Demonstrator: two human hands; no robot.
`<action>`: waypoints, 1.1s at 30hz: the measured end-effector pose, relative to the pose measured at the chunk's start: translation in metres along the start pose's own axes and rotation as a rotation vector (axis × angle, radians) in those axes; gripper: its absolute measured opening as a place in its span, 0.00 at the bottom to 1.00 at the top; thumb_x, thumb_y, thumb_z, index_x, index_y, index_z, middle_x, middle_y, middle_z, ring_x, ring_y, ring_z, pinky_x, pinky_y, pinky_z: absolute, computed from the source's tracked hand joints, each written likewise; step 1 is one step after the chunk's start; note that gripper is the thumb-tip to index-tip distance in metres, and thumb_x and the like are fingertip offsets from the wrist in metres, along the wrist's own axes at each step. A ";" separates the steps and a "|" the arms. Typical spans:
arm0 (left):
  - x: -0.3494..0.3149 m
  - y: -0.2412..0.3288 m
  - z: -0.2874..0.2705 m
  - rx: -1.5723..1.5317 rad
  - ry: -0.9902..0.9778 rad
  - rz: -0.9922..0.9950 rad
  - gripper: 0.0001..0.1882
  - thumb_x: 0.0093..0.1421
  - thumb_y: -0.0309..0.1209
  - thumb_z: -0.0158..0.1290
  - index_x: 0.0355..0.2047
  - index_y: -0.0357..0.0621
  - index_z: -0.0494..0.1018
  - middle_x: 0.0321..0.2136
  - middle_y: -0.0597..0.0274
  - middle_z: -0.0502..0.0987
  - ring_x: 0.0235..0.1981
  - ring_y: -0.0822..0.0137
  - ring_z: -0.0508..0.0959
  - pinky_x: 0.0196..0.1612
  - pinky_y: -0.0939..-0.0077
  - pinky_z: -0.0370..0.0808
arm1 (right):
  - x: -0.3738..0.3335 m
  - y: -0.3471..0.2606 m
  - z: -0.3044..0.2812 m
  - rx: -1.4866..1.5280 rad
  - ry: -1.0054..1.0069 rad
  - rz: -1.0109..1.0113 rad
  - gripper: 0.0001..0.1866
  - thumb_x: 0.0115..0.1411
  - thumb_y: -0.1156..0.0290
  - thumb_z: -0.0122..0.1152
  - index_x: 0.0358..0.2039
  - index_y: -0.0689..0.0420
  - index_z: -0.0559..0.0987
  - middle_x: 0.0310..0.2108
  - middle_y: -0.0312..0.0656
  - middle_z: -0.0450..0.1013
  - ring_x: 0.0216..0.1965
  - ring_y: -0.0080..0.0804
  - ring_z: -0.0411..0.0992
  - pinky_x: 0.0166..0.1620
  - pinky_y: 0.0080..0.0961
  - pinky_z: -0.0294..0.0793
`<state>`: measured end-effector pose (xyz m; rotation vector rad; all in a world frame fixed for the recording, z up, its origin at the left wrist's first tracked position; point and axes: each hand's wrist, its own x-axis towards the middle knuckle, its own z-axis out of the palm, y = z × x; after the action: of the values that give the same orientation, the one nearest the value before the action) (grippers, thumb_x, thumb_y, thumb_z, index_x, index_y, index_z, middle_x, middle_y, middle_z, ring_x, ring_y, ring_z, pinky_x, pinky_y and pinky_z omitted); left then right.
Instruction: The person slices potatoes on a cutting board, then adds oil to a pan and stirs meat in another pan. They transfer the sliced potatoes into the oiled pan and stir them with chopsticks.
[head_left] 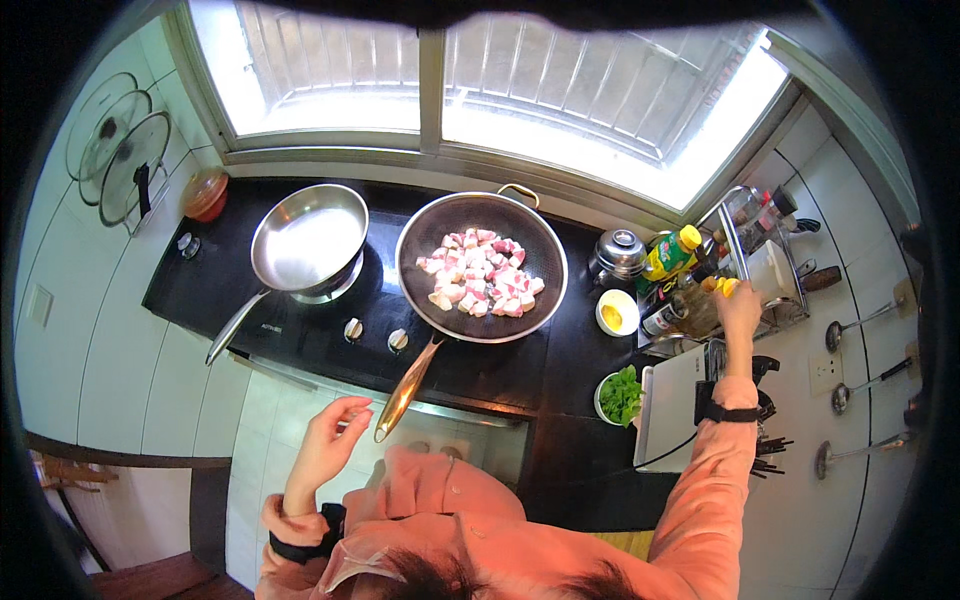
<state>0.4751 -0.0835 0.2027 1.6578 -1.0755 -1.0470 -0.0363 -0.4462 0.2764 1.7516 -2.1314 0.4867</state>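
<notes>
Cubed raw meat point(480, 272) lies spread in a dark wok point(425, 220) on the right side of the stove. Its coppery handle point(408, 388) points towards me. My left hand point(330, 442) hangs in the air just left of the handle, empty, with fingers loosely bent and apart from it. My right hand point(738, 312) reaches into the seasoning rack on the right. Its fingers close around the yellow cap point(722, 286) of a bottle, whose body is mostly hidden among its neighbours.
A bare steel frying pan point(310, 238) sits on the left burner. Beside the rack point(735, 240) stand a yellow-capped green bottle point(672, 252), a steel pot point(618, 255), a bowl with something yellow point(617, 313) and a bowl of green leaves point(620, 396). Ladles point(868, 378) hang at right.
</notes>
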 end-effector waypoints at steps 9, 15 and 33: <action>0.039 0.040 0.030 0.143 -0.292 0.304 0.26 0.55 0.32 0.59 0.54 0.40 0.66 0.45 0.55 0.73 0.45 0.65 0.75 0.44 0.75 0.73 | -0.110 -0.095 -0.176 0.249 0.318 -0.360 0.26 0.48 0.61 0.68 0.44 0.57 0.70 0.37 0.49 0.65 0.36 0.53 0.71 0.36 0.41 0.72; 0.060 0.071 0.048 0.305 -0.183 0.757 0.51 0.47 0.49 0.62 0.62 0.34 0.50 0.52 0.37 0.64 0.55 0.43 0.65 0.59 0.57 0.60 | -0.188 -0.199 -0.227 0.647 -0.012 -0.652 0.24 0.41 0.70 0.73 0.36 0.64 0.71 0.28 0.46 0.66 0.30 0.41 0.68 0.34 0.30 0.69; 0.133 -0.050 -0.103 -1.146 -0.270 -0.213 0.18 0.57 0.36 0.57 0.42 0.35 0.69 0.37 0.53 0.76 0.38 0.62 0.79 0.43 0.69 0.76 | -0.246 -0.503 -0.082 1.042 -1.074 -0.226 0.40 0.62 0.38 0.36 0.57 0.64 0.62 0.34 0.45 0.73 0.26 0.23 0.69 0.27 0.18 0.69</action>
<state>0.6185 -0.1749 0.1578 0.7004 -0.2732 -1.6296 0.5059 -0.2858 0.2588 3.3956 -2.3864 0.7967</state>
